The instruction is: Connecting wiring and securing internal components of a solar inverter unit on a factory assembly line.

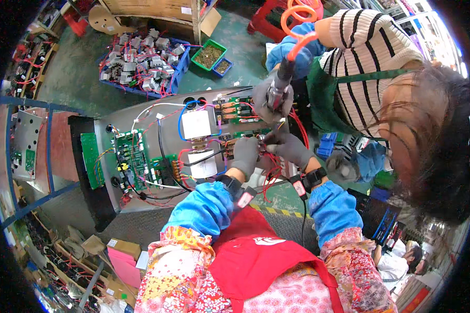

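Observation:
My left hand [245,154], in a grey glove, has its fingers closed at the component row on a long metal chassis [125,198]. Close beside it, my right hand [293,150], also gloved, pinches at the same spot. What the fingertips hold is too small to make out. Red wires [269,177] hang just below them. Just beyond my hands, a co-worker's gloved hand [269,99] grips a power screwdriver [283,78], pointed down at the chassis. White boxy parts [196,124] and a green circuit board [130,156] lie to the left of my hands.
A co-worker in a striped sweater [363,47] leans in from the right. An orange coiled hose [299,47] runs up from the screwdriver. On the floor beyond stand a blue crate [180,70] of wired parts and a green tray [224,49]. A blue metal frame [49,151] stands left.

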Demonstrator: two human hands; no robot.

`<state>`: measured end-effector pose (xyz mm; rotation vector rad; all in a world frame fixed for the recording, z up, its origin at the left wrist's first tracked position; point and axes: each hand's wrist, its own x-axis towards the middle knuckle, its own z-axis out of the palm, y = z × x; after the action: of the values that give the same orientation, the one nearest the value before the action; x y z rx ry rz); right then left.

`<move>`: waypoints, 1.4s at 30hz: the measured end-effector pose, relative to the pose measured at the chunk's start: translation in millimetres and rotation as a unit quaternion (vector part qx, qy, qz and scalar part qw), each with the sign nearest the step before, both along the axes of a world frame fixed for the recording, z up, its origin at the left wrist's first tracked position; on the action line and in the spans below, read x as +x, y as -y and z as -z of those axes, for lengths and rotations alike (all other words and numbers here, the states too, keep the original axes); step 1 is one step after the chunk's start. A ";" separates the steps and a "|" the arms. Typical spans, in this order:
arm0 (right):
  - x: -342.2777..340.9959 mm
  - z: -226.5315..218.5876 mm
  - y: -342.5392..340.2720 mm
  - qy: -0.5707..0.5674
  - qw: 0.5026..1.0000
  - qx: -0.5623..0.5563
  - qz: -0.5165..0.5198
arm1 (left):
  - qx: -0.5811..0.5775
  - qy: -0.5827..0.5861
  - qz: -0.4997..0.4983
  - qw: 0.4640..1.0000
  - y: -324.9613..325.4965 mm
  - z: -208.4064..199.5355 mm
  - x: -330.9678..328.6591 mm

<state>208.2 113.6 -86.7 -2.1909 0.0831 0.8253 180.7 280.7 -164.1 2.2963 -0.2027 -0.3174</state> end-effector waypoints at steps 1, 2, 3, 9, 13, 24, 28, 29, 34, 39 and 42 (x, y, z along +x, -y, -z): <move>0.3 -0.5 1.6 -0.008 1.000 0.018 -0.012 | 0.000 0.000 0.001 1.000 5.2 -0.8 -0.4; 0.5 -1.9 3.4 -0.016 0.999 0.036 -0.024 | -0.010 -0.048 -0.003 0.999 11.2 -5.3 -0.3; 0.6 -3.4 2.9 -0.015 0.999 0.036 -0.026 | -0.020 -0.095 -0.009 0.995 12.4 -18.1 0.8; 3.7 -1.7 3.8 0.009 0.999 -0.027 -0.031 | -0.101 -0.086 -0.099 0.986 21.0 -33.3 1.9; 6.0 24.9 8.6 0.115 0.982 -0.101 0.111 | -0.166 -0.144 -0.111 0.969 18.3 -56.0 -14.0; 36.4 34.6 1.6 0.113 0.938 -0.308 -0.114 | -0.199 -0.155 -0.063 0.966 11.3 -25.1 -57.8; 36.2 26.7 -3.7 0.077 0.919 -0.350 -0.167 | -0.187 -0.159 -0.051 0.968 5.1 -29.9 -55.6; 35.3 25.3 -5.0 0.079 0.909 -0.371 -0.173 | -0.190 -0.163 -0.053 0.967 4.4 -30.1 -55.7; 36.9 31.4 -0.7 0.076 0.905 -0.380 -0.178 | -0.149 -0.148 -0.062 0.976 8.8 -35.3 -58.0; 34.8 36.8 2.9 0.104 0.919 -0.342 -0.168 | -0.143 -0.138 -0.141 0.970 20.7 -31.7 -64.3; 35.7 38.6 2.6 0.096 0.933 -0.320 -0.130 | -0.132 -0.116 -0.159 0.971 19.6 -36.1 -63.6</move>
<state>243.9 111.0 -125.3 -2.9395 -0.0470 0.7933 117.1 261.1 -127.9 1.9685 0.2280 -0.3660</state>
